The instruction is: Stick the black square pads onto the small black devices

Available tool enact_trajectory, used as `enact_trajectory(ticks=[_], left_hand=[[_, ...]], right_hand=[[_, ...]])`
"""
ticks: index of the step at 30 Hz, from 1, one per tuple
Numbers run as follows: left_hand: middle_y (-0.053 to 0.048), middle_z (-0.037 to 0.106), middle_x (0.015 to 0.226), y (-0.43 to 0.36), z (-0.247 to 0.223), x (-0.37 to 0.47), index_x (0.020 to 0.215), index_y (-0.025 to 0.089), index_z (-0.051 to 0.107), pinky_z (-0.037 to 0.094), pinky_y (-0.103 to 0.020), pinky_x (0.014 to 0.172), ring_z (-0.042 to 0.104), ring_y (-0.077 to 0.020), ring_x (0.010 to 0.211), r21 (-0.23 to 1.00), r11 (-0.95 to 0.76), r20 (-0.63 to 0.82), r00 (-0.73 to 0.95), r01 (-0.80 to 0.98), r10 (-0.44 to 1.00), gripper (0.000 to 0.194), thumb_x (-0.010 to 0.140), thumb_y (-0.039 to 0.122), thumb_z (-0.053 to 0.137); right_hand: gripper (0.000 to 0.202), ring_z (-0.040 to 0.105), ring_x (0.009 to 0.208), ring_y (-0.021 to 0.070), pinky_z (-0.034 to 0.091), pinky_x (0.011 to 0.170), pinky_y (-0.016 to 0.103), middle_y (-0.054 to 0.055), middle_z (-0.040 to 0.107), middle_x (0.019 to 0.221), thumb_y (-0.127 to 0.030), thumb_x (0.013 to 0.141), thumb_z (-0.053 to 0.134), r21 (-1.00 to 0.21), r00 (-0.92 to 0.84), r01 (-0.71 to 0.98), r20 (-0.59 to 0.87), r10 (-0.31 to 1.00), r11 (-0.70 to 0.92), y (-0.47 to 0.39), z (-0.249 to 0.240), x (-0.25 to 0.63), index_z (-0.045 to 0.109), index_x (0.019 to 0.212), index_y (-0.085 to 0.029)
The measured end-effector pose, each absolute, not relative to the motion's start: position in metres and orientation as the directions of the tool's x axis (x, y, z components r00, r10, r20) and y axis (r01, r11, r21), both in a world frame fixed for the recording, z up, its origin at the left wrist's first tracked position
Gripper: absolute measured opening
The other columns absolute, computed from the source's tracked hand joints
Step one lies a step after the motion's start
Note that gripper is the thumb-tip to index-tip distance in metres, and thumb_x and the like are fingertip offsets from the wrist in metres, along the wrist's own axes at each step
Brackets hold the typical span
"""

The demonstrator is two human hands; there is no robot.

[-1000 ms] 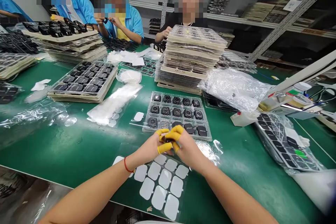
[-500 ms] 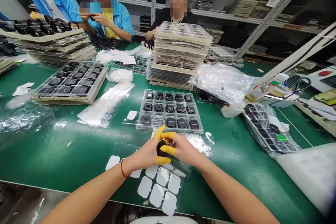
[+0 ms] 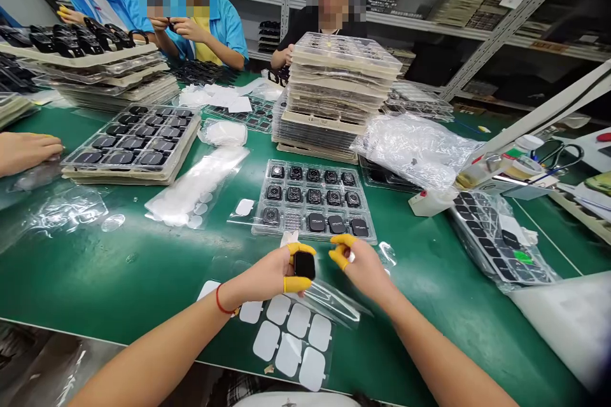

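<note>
My left hand [image 3: 274, 273], with yellow finger cots, holds a black square watch case [image 3: 304, 265] by its edges, its dark glossy face turned up. To its right is my right hand [image 3: 365, 267], apart from the watch, thumb and forefinger in yellow cots bent toward each other in a pinch. Whatever lies between those fingertips is too small to make out. Just beyond my hands sits a clear plastic tray [image 3: 260, 229] of watch cases, several showing their sensor backs. Under my left hand lies a sheet of white square stickers [image 3: 289, 353].
A tall stack of trays [image 3: 334, 95] stands behind the watch tray. At left is another tray stack [image 3: 128, 172] of watch cases. Bagged black parts [image 3: 496, 248] and a white lamp arm [image 3: 534, 108] are at right. A co-worker's hand [image 3: 28, 151] rests at far left.
My right hand has come away from the watch case and moved right. The left hand keeps the case, whose face now shows. A co-worker's hand has appeared at far left.
</note>
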State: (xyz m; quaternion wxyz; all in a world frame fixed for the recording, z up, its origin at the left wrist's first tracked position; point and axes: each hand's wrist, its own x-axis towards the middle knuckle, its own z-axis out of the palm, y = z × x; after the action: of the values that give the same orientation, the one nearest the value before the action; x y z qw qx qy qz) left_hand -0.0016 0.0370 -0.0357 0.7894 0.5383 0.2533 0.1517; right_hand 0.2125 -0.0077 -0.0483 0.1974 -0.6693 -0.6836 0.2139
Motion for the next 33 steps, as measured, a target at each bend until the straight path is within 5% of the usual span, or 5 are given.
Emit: enact_trajectory(ticks=[4,7,12,20,33], left_hand=[[-0.002,0.054,0.090,0.036,-0.028,-0.005,0.118,0.021,0.044,0.052,-0.031,0.070,0.058,-0.0142,0.076,0.903,0.429,-0.178,0.904,-0.007,0.389,0.049,0.074,0.014,0.065],[-0.003,0.052,0.096,0.035,-0.028,-0.004,0.118,0.023,0.047,0.050,-0.029,0.071,0.056,-0.0134,0.078,0.948,0.316,-0.166,0.898,0.032,0.408,0.054,0.070,0.009,0.067],[-0.004,0.050,0.103,0.037,-0.030,-0.003,0.117,0.022,0.047,0.047,-0.029,0.075,0.053,-0.0155,0.086,0.985,0.157,-0.132,0.878,0.066,0.460,0.049,0.072,0.009,0.062],[-0.003,0.053,0.100,0.041,-0.042,0.003,0.105,0.019,0.049,0.045,-0.026,0.067,0.052,-0.0143,0.077,0.978,-0.069,-0.111,0.774,0.196,0.624,0.032,0.075,0.017,0.060],[0.000,0.055,0.083,0.037,-0.050,0.007,0.100,0.019,0.050,0.048,-0.025,0.061,0.056,-0.0144,0.069,0.985,0.075,-0.165,0.750,0.153,0.641,0.031,0.073,0.017,0.064]], right_hand=[[0.027,0.052,0.093,0.0281,0.038,0.076,0.040,0.014,0.062,0.104,-0.016,0.082,0.050,-0.240,-0.135,0.960,0.056,0.989,0.144,-0.005,-0.060,0.212,0.061,0.107,-0.017],[0.028,0.055,0.088,0.0228,0.039,0.073,0.033,0.009,0.062,0.104,-0.020,0.084,0.050,-0.339,-0.289,0.895,0.051,0.956,0.289,0.006,-0.064,0.183,0.058,0.110,-0.021],[0.011,0.055,0.067,0.0160,0.036,0.056,0.025,0.002,0.061,0.080,-0.018,0.079,0.053,-0.447,-0.207,0.889,-0.190,0.960,0.104,0.020,-0.068,0.167,0.062,0.084,-0.022],[0.008,0.047,0.078,0.0175,0.035,0.073,0.033,0.003,0.061,0.086,-0.021,0.082,0.055,-0.537,-0.402,0.665,0.330,0.854,0.520,-0.001,-0.032,0.182,0.062,0.084,-0.023],[0.013,0.047,0.074,0.0190,0.034,0.068,0.034,0.004,0.059,0.076,-0.024,0.087,0.048,-0.497,-0.232,0.763,0.386,0.893,0.413,0.008,-0.053,0.175,0.061,0.085,-0.020]])
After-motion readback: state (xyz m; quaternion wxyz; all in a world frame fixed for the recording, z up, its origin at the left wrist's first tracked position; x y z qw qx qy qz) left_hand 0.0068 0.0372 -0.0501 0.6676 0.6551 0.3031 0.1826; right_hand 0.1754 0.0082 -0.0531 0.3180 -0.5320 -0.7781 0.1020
